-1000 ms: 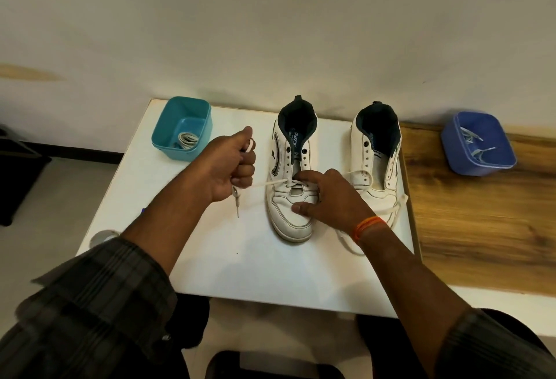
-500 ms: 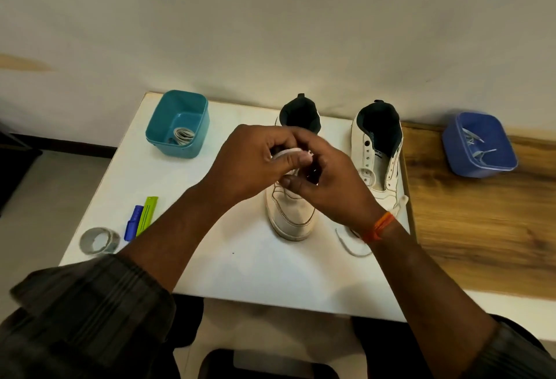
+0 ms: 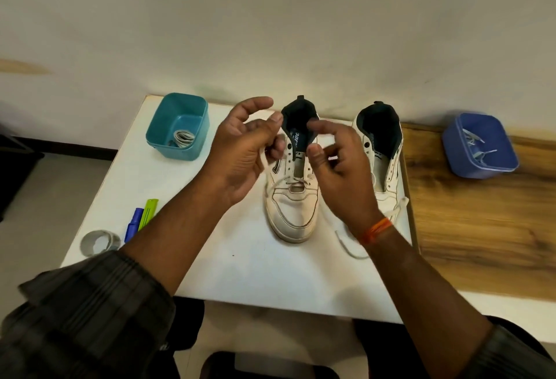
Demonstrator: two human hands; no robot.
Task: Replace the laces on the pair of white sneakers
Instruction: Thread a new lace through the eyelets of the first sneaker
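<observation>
Two white sneakers stand toe-toward-me on the white table (image 3: 240,270). A white lace (image 3: 278,184) runs through the lowest eyelets of the left sneaker (image 3: 293,213). My left hand (image 3: 243,153) is raised above that shoe's left side and grips one strand of the lace. Over the gap between the shoes, my right hand (image 3: 340,174) has its fingers curled and seems to pinch the other strand, which is blurred. The right sneaker (image 3: 383,149) has bare eyelets. A loose white lace (image 3: 346,247) lies by its toe, partly hidden by my wrist.
A teal bin (image 3: 168,116) with coiled laces sits at the table's back left. A blue bin (image 3: 457,149) holding laces rests on the wooden surface (image 3: 481,234) to the right. A tape roll (image 3: 97,241), blue marker (image 3: 134,223) and green tool (image 3: 149,210) lie front left.
My hands came together over the left sneaker's tongue and have now spread apart and lifted, drawing the lace strands up. The right hand left the shoe's toe.
</observation>
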